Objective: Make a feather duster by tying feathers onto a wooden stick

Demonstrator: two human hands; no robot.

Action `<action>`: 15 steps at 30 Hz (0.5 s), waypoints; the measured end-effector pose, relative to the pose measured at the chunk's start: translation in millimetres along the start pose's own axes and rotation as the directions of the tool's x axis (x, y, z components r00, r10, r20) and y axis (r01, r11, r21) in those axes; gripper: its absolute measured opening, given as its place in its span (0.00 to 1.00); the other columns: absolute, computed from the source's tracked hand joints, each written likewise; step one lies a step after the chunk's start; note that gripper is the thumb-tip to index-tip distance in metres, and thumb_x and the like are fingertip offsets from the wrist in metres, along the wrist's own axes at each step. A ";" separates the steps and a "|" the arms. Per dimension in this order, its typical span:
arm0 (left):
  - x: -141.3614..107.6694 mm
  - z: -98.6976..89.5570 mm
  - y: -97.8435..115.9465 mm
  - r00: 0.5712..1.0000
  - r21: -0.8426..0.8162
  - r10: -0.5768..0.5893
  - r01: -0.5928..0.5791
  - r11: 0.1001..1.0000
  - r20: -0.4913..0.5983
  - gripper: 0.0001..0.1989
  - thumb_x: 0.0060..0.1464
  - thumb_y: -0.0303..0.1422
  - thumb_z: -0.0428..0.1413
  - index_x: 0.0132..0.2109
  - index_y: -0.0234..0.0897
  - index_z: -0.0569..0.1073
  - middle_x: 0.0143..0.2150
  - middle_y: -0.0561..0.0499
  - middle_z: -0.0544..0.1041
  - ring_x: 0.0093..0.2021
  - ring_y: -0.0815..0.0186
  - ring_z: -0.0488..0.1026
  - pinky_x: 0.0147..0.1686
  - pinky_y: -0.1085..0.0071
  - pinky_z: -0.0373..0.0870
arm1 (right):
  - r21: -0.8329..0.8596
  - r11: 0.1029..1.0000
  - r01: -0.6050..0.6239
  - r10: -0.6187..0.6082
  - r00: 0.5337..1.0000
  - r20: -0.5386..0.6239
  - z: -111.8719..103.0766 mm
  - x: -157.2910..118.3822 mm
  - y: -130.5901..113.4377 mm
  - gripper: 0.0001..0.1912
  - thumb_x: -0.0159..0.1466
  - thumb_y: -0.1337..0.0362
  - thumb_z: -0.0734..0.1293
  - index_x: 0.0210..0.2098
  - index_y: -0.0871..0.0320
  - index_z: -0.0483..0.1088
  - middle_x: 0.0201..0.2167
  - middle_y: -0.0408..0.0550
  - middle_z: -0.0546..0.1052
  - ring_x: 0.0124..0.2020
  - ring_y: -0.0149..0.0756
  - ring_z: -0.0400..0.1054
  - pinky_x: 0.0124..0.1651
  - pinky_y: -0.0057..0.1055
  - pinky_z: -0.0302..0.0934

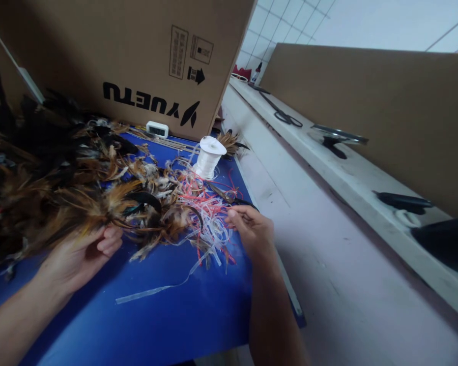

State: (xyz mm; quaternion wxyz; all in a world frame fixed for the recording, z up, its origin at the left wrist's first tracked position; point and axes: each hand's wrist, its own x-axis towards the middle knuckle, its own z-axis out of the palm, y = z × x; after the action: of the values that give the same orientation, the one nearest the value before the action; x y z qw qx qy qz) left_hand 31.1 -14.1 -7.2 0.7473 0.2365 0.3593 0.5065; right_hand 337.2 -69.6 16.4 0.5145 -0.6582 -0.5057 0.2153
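Nearest, a clear strip (145, 293) trails over the bare front of the blue table (156, 325), its far end running back into a tangle of red and clear ribbon (213, 216). The hands are well apart. The left hand (99, 246) has its fingers curled closed at the base of a brown bunch (103, 203) of feathers, by the left-hand heap; the right hand (252, 229) has thumb and fingertips drawn together at the tangle's right edge (whether a strand is caught between them, I cannot tell). To do this well, keep the left grip light and low on the quills, so the plumes stay uncrushed, and ease out one ribbon by its free end, minding the pointed tool (219, 193) just beyond the right fingertips. Farther back stand a white spool (209, 161) and a small display (157, 129), with a big carton (137, 56) behind.
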 end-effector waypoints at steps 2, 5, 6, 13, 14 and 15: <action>-0.1 0.2 -0.5 1.000 -0.003 -0.005 0.005 1.000 -0.023 0.13 0.29 0.21 0.66 0.20 0.30 0.67 0.18 0.53 0.64 0.17 0.75 0.58 0.15 0.78 0.62 | 0.074 0.997 0.007 -0.005 1.000 -0.020 -1.4 -0.1 -2.7 0.11 0.58 0.58 0.67 0.32 0.60 0.73 0.22 0.45 0.76 0.23 0.31 0.68 0.28 0.28 0.63; -0.3 1.4 -1.1 0.999 -0.003 0.001 -0.002 1.000 -0.032 0.14 0.28 0.21 0.67 0.20 0.30 0.67 0.18 0.54 0.65 0.17 0.76 0.58 0.14 0.78 0.62 | 0.141 0.990 0.001 0.004 0.999 -0.033 -3.7 -0.6 -7.8 0.09 0.59 0.59 0.67 0.31 0.60 0.73 0.20 0.43 0.74 0.22 0.29 0.67 0.27 0.26 0.61; -0.3 1.9 -1.2 1.000 0.005 0.003 -0.003 1.000 -0.025 0.15 0.28 0.22 0.67 0.21 0.30 0.67 0.17 0.54 0.65 0.17 0.76 0.58 0.15 0.79 0.62 | 0.155 0.988 -0.005 0.011 0.999 -0.038 -4.6 -0.9 -9.6 0.09 0.59 0.59 0.67 0.31 0.59 0.73 0.20 0.42 0.73 0.21 0.28 0.66 0.26 0.25 0.61; 1.2 1.0 -3.7 0.999 0.038 0.013 -0.014 0.999 0.033 0.15 0.29 0.26 0.69 0.23 0.31 0.70 0.17 0.54 0.66 0.17 0.76 0.58 0.15 0.79 0.62 | 0.216 0.974 -0.070 0.075 0.997 -0.013 -2.7 -3.5 -11.8 0.10 0.61 0.59 0.66 0.34 0.60 0.72 0.13 0.37 0.68 0.15 0.25 0.58 0.21 0.23 0.53; 1.1 0.7 -4.4 0.999 0.040 0.013 -0.014 0.999 0.036 0.14 0.29 0.26 0.69 0.23 0.31 0.70 0.17 0.55 0.66 0.17 0.76 0.58 0.15 0.79 0.62 | 0.231 0.969 -0.086 0.084 0.996 0.016 0.4 -4.3 -10.8 0.10 0.61 0.59 0.65 0.35 0.60 0.72 0.13 0.37 0.68 0.15 0.24 0.58 0.21 0.23 0.52; 1.0 0.6 -5.3 0.999 0.042 0.012 -0.014 0.999 0.041 0.15 0.29 0.27 0.69 0.23 0.31 0.70 0.16 0.55 0.65 0.17 0.76 0.58 0.15 0.79 0.62 | 0.249 0.963 -0.102 0.093 0.994 0.050 4.1 -5.2 -9.9 0.10 0.61 0.59 0.65 0.35 0.60 0.72 0.12 0.36 0.67 0.15 0.24 0.57 0.21 0.23 0.52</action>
State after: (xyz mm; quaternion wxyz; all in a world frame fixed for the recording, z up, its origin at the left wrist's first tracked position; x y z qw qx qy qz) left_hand 34.9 -15.2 -10.9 0.7458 0.2649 0.3533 0.4988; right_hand 327.4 -72.8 22.5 0.5729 -0.6075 -0.4510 0.3154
